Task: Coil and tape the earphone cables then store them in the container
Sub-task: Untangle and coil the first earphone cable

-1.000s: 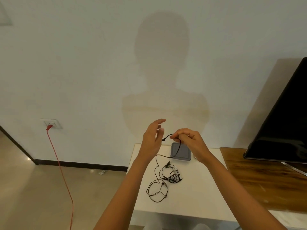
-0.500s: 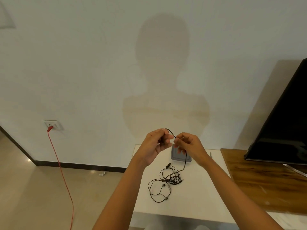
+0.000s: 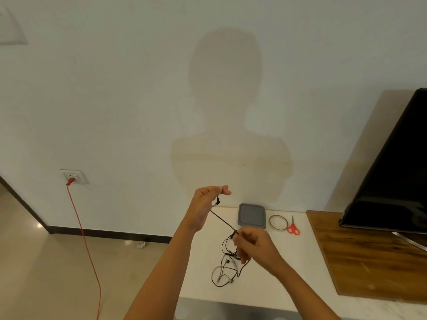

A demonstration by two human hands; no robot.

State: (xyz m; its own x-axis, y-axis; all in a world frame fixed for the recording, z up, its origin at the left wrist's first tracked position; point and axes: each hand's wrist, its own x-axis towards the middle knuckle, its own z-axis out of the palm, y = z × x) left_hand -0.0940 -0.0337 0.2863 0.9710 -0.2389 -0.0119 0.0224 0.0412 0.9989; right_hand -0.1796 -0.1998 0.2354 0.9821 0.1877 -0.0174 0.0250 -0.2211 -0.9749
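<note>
now cable (image 3: 223, 220) taut, hands apart

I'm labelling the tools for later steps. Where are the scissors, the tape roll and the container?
scissors (image 3: 293, 229), head view, red handles.
tape roll (image 3: 271, 225), head view, left side of ring.
container (image 3: 251, 215), head view, middle of grey lid.

No writing, label, brand mark or number can be read anywhere here — not on the grey container (image 3: 251, 215) at about twelve o'clock on the white table (image 3: 288, 269), nor on the red-handled scissors (image 3: 293, 227) off toward one o'clock. The black screen (image 3: 392, 172) at two o'clock is dark and shows no logo, and the wall socket (image 3: 74, 176) at ten o'clock is too small to tell — nothing legible on it.
</note>
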